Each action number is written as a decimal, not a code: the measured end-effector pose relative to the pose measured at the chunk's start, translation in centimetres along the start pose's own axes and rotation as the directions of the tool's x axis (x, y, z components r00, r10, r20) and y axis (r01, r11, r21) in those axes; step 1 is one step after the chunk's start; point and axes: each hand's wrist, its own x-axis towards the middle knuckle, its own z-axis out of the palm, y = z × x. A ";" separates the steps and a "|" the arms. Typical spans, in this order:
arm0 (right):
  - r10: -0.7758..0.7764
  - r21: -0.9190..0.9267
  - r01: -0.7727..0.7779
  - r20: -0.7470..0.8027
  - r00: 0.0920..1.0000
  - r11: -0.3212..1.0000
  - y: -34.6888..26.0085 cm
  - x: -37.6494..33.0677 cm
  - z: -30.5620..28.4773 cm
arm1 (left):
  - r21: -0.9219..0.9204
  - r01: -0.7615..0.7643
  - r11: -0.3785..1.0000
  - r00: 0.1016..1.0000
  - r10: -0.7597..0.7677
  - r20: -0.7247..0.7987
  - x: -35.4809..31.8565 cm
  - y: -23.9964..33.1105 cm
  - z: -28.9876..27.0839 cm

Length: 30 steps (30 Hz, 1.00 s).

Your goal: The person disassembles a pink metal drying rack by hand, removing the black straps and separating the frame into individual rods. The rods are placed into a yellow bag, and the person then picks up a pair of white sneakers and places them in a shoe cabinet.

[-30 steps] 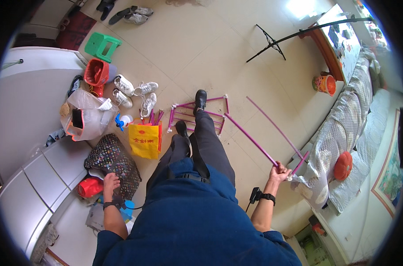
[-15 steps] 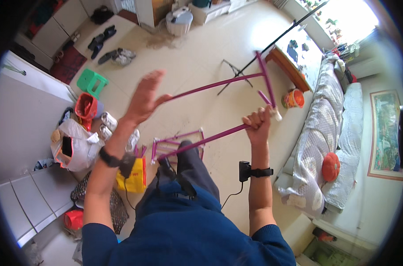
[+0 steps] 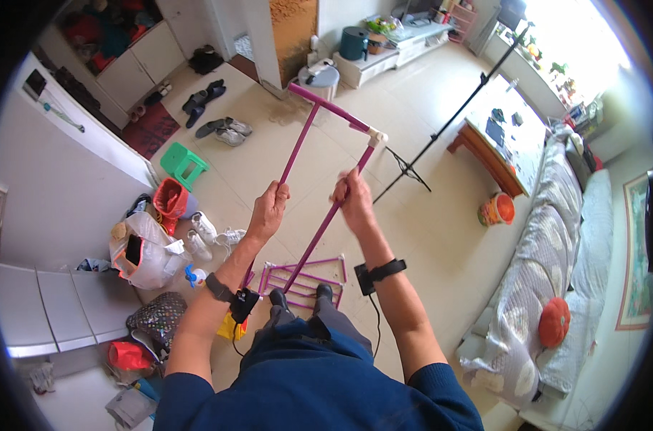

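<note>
Two long purple tubes joined by a purple crossbar at the far end make an open frame (image 3: 298,149) held up in front of me. My left hand (image 3: 269,210) is wrapped round the left tube. The right tube passes through my right hand (image 3: 355,201), whose fingers are closed on it and slightly blurred. A white corner connector (image 3: 376,137) sits at the crossbar's right end, beyond my right hand. By my feet, a second purple tube frame (image 3: 312,261) with white joints rests on the floor, partly behind the right tube.
At left are a green stool (image 3: 183,164), a red bucket (image 3: 171,197), white shoes (image 3: 203,228) and a plastic bag (image 3: 150,253). A black tripod stand (image 3: 448,123) rises ahead on the right, near a wooden table (image 3: 490,159), a painted bucket (image 3: 496,210) and a covered sofa (image 3: 520,266).
The frame has swung leftward, its crossbar now pointing ahead. My left hand has gone from spread fingers to a grip on the left tube. My right hand has moved left, still holding.
</note>
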 end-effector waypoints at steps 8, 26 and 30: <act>-0.087 -0.835 0.068 0.024 0.996 0.546 -3.7 2.5 -5.5 | 0.670 -0.054 0.741 0.995 0.094 -0.023 -4.7 -3.4 -12.2; 0.062 -0.797 0.022 0.074 0.995 0.603 -1.4 -1.1 -4.7 | 0.772 0.101 0.627 0.995 -0.073 -0.071 -16.3 -10.9 -22.2; 0.085 -0.617 0.246 0.456 0.886 0.748 -0.2 -1.1 4.9 | 0.673 0.066 0.737 0.991 -0.126 0.040 -16.3 -7.1 -19.9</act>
